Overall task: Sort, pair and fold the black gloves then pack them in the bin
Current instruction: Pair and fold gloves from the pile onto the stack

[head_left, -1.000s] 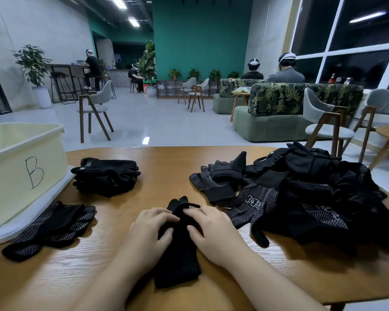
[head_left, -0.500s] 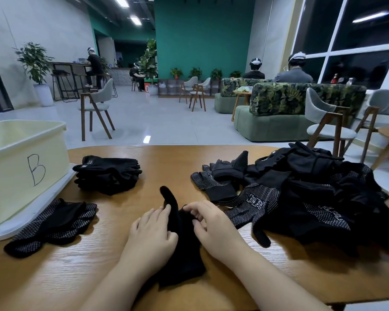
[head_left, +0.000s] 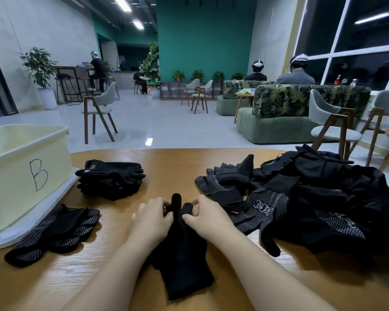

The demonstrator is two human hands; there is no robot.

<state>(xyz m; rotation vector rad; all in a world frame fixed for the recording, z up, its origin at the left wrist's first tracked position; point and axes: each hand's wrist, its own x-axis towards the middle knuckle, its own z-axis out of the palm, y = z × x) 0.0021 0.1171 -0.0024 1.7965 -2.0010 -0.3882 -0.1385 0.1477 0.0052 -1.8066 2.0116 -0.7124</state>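
Left hand (head_left: 152, 223) and right hand (head_left: 208, 221) both pinch the fingertips of a black glove (head_left: 184, 254) lying on the table (head_left: 54, 277)

Both bare hands meet at the middle, fingers curled and pinching.

The left hand (head_left: 152, 221) lies palm down, knuckles up, its fingertips bent inward toward the right hand (head_left: 208, 218), which mirrors it with thumb and forefinger pinched together. The two sets of fingertips sit just apart, facing each other. Both forearms run in from the lower edge, bare to the wrist, angling toward one another so the wrists end up close side by side.
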